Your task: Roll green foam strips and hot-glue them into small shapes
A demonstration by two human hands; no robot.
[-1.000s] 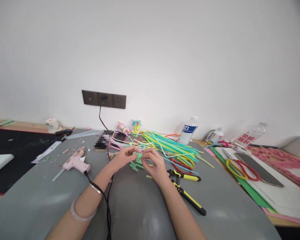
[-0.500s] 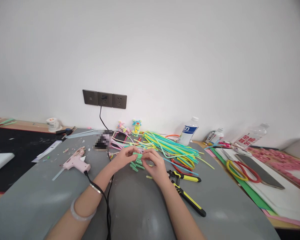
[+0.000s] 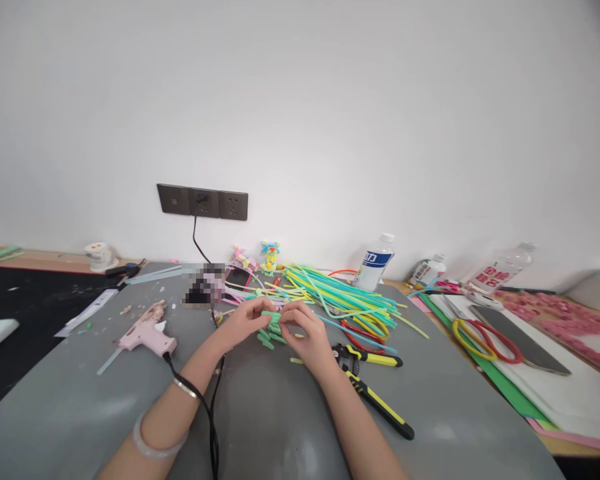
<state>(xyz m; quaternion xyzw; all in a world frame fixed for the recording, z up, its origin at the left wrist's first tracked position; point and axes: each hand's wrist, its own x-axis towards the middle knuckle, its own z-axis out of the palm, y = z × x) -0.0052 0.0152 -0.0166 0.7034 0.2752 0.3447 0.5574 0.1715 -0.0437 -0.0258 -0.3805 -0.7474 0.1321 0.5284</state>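
My left hand [image 3: 245,321] is closed in a pinch on a cluster of short green sticks [image 3: 269,339], which looks cut from plastic tubing or fuzzy stems. From the other side my right hand [image 3: 306,333] pinches the same cluster, thumb and index finger at its right edge. Fingertips hide part of the pieces, and how they are joined cannot be made out. Just right of my right hand lies a pair of pliers [image 3: 375,383] with black and yellow handles. Behind both hands spreads a pile of long yellow, teal and green strips [image 3: 340,293].
A pink glue gun [image 3: 147,337] rests at left, its black cord [image 3: 211,427] crossing under my left forearm. Small figures [image 3: 270,257] stand by the wall near a bottle [image 3: 375,263]. Scissors [image 3: 485,340] and a dark flat slab [image 3: 523,341] lie on papers at right.
The head view has turned slightly, so things at left sit a little lower and further left. My right fingers have shifted a little on the green cluster; both hands remain on it.
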